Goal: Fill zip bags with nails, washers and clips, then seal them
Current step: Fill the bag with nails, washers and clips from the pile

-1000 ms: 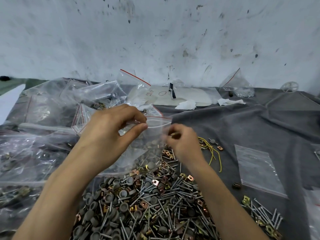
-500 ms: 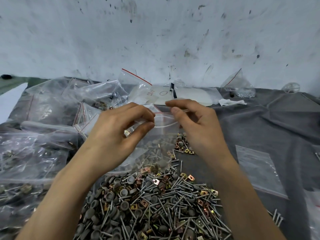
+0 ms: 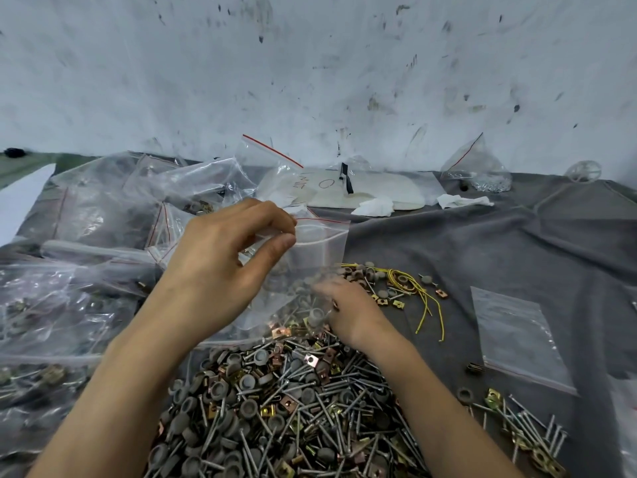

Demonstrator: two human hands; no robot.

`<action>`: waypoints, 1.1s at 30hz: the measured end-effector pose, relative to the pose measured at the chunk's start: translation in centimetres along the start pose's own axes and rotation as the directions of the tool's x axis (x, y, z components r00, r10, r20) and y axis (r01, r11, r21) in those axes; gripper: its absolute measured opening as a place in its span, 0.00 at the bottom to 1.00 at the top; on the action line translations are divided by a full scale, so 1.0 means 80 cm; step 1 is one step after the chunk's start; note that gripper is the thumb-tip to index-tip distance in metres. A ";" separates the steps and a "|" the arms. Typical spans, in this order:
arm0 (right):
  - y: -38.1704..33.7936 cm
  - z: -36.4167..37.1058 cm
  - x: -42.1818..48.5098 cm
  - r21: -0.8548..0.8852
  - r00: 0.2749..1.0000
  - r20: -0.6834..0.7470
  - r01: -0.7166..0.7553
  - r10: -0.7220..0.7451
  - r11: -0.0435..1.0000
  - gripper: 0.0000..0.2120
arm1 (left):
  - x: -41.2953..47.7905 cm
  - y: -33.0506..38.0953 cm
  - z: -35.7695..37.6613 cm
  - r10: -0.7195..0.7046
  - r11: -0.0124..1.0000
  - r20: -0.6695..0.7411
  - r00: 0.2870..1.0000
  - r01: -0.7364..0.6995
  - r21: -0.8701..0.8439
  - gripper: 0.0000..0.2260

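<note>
left hand (image 3: 220, 270): pinch grip on bag (image 3: 320, 250) rim; mouth up for loading
right hand (image 3: 348, 308): low at pile (image 3: 282, 401) (blurred); can't tell finger state; probably fetching parts

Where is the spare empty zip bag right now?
Head view: the spare zip bag lies flat on the grey cloth at the right side, right of the yellow wire and beyond the loose nails near the right edge.
</note>
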State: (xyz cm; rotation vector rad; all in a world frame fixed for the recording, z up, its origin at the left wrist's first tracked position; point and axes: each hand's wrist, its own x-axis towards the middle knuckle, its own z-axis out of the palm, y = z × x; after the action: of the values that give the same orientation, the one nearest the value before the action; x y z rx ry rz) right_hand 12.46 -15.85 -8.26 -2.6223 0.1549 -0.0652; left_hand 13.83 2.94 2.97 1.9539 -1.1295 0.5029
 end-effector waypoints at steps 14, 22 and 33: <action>0.003 -0.004 -0.002 0.021 0.976 -0.134 -0.170 0.171 0.985 0.06 | -0.001 -0.001 0.000 0.019 1.000 0.013 1.000 -0.019 -0.006 0.07; -0.009 -0.058 -0.018 0.362 0.928 -0.320 -0.065 0.189 0.930 0.07 | -0.001 0.001 -0.001 0.029 0.999 0.033 0.999 -0.028 -0.016 0.10; -0.072 -0.112 -0.062 0.543 0.801 -0.597 0.433 -0.032 0.720 0.04 | -0.001 0.006 0.005 0.081 0.997 0.047 0.996 -0.080 -0.022 0.07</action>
State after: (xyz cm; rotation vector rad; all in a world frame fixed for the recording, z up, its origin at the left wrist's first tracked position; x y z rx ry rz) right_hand 7.43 -14.67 2.32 -1.8111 -0.0303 -0.8331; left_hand 13.37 2.53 2.91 1.9180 -1.2433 0.4872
